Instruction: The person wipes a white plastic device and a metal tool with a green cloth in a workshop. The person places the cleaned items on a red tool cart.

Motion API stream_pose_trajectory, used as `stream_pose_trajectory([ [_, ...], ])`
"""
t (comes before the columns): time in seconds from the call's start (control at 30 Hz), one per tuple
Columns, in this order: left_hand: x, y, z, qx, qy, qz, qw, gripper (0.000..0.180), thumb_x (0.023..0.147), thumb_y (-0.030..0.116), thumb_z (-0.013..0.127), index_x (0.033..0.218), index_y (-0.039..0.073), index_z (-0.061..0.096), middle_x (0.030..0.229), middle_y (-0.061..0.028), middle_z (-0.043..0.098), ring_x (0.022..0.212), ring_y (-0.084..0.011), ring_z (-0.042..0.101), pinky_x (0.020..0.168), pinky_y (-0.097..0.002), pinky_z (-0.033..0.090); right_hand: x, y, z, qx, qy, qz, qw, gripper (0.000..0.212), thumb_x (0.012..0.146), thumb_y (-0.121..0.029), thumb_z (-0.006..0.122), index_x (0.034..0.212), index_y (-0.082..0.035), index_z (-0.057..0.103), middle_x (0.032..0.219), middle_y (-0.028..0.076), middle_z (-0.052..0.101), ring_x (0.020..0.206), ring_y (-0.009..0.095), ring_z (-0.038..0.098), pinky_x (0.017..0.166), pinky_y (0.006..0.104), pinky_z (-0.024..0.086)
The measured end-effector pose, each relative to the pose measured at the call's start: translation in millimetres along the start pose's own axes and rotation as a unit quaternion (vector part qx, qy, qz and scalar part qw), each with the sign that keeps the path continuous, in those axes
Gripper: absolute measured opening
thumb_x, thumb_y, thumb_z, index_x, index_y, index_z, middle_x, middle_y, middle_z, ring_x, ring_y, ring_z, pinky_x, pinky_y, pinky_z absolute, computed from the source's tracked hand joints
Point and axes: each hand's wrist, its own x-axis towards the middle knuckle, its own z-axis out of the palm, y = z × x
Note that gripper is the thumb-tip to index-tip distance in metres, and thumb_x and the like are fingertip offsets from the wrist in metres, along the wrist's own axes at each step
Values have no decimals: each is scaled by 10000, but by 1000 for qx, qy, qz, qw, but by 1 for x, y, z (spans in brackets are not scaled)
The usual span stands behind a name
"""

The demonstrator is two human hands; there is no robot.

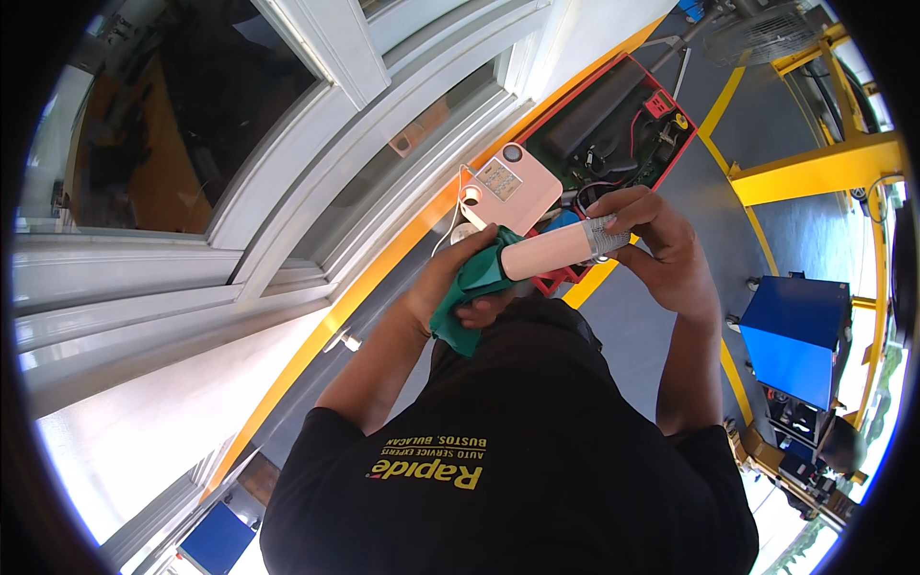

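Holding one cylinder (548, 254) and one cloth (465, 305) are two hands (663, 241).

At the upper centre of my frame, a red-rimmed tray (678, 159) with a green bottom carries a long dark grey object (604, 115), a red meter (659, 103) and a round yellow item (681, 122). At right, I see a wheeled blue cabinet (795, 335) on the grey floor (623, 321).
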Motion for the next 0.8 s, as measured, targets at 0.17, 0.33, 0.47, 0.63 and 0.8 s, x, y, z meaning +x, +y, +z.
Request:
stream_pose_trajectory([
  [0.17,2,0,19,3,232,200,952,590,1066,548,426,1268,23,602,1131,-155,700,995,-263,708,831,-401,597,-2,4,7,55,13,14,998,360,792,174,707,1068,-46,635,1191,111,669,1140,227,676,920,333,582],
  [0.33,8,-21,23,415,299,285,811,563,1077,497,448,1281,-9,589,1069,-151,689,893,-226,677,830,-348,539,-2,-6,29,-22,-5,105,994,329,836,46,772,1133,5,639,1065,98,685,948,139,685,798,294,564],
  [0.47,6,-43,21,521,333,244,747,441,1077,401,478,1146,-7,629,861,-149,692,800,-248,678,770,-390,521,-8,-16,41,5,-48,232,971,327,903,-159,787,1107,41,629,808,86,684,671,112,657,641,272,519],
  [0.63,1,-70,7,553,230,256,759,422,1087,395,452,1143,12,619,871,-145,701,788,-276,687,789,-394,519,-13,-16,46,0,-99,357,929,331,933,-238,753,1073,29,618,719,91,664,630,113,649,599,286,502],
  [0.8,-6,-58,5,512,120,141,839,451,1077,437,476,1222,27,597,1003,-127,696,928,-229,677,878,-390,503,-13,-10,49,-74,-165,163,970,323,913,-227,762,1148,-42,641,901,138,714,754,253,703,698,363,537],
])
